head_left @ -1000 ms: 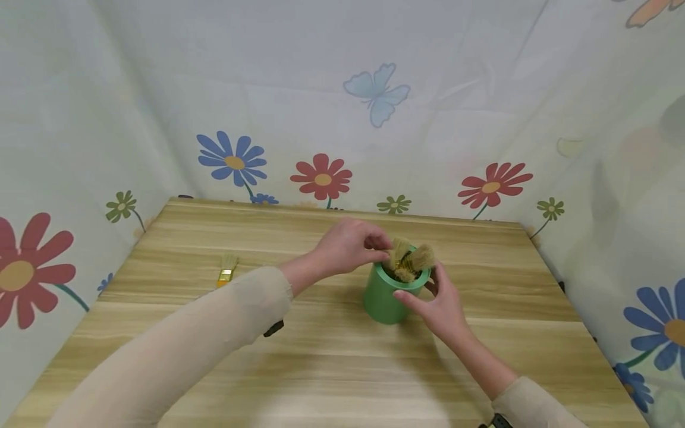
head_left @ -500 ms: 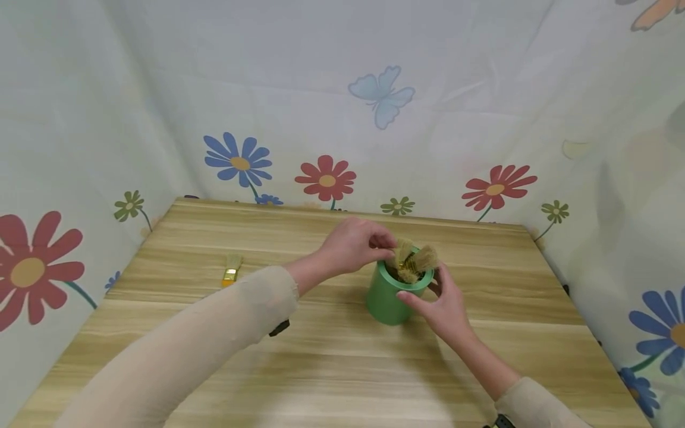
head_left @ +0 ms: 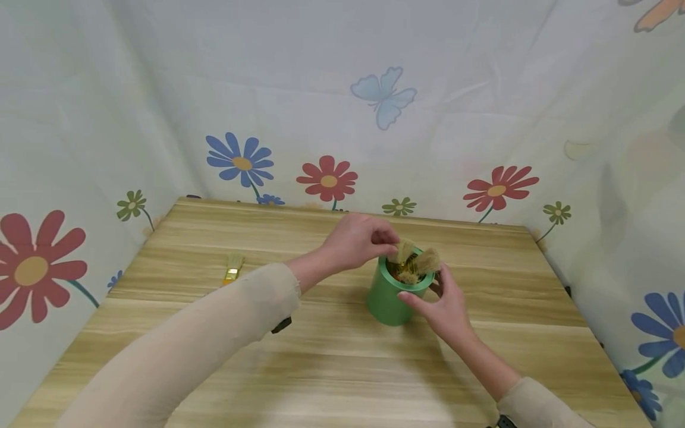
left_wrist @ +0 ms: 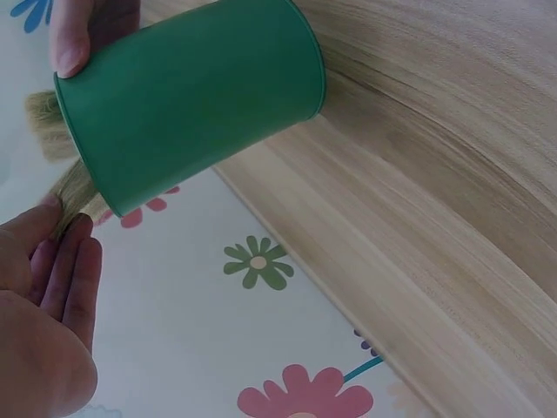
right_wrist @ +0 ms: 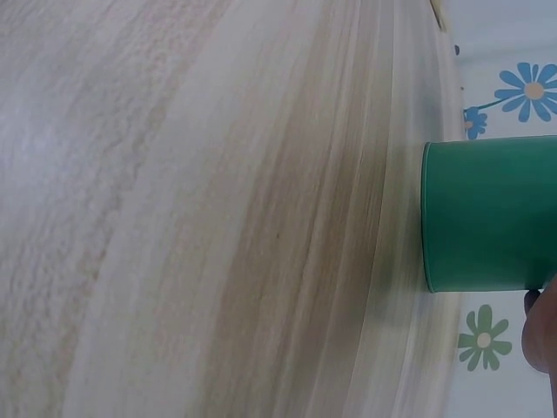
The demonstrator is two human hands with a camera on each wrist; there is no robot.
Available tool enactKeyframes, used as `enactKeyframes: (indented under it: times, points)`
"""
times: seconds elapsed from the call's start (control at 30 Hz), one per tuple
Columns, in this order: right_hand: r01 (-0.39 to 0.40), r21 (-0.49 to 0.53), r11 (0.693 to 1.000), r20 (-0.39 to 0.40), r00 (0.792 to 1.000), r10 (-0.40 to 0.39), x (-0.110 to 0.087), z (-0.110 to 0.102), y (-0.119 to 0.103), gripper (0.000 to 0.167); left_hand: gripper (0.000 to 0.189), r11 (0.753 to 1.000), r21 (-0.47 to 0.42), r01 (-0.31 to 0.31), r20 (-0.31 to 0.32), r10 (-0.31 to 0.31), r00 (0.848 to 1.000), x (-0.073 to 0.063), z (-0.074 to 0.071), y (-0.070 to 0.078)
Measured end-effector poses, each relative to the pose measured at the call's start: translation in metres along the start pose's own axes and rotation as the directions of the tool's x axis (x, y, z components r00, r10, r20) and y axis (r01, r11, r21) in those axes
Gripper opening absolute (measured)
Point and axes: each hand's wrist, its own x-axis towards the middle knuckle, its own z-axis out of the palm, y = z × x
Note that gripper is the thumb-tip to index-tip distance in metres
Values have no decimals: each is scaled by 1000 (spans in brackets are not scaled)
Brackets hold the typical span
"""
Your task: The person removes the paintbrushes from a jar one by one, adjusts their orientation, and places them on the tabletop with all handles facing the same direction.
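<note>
A green cylindrical cup (head_left: pixel 386 301) stands upright on the table with several paintbrushes in it, bristles up. At its left rim my left hand (head_left: pixel 354 242) pinches the pale bristles of one paintbrush (left_wrist: pixel 74 185) between thumb and fingers. My right hand (head_left: pixel 445 307) grips the cup's right side near the rim, its thumb at the front. A second brush's bristles (head_left: pixel 428 260) lean to the right, above that hand. The brush handles are mostly hidden inside the cup. In the right wrist view, only part of a right finger (right_wrist: pixel 541 335) shows beside the cup.
Another paintbrush (head_left: pixel 232 270) lies on the wooden table (head_left: pixel 332 380) at the left, its handle hidden behind my left sleeve. Flower-printed cloth (head_left: pixel 299 101) rises behind the table and along both sides.
The head view has shifted slightly, so the scene sits a little further right. Both hands keep their hold, and the brushes in the cup stand slightly further apart.
</note>
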Motion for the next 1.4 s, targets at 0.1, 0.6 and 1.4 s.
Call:
enactKeyframes:
  times: [0.1, 0.6, 1.4]
  points:
    - [1, -2, 1000, -2, 1000, -1, 0, 0, 0, 85, 15, 1000, -5, -9, -1, 9, 1000, 1, -3, 2]
    - [-7, 4, 1000, 2, 1000, 7, 0, -2, -1, 86, 14, 1000, -14, -22, -13, 22, 1000, 8, -28, 13]
    - [3, -6, 1000, 0, 1000, -3, 0, -1, 0, 89, 16, 997, -69, 29, -161, -40, 986, 4, -93, 26]
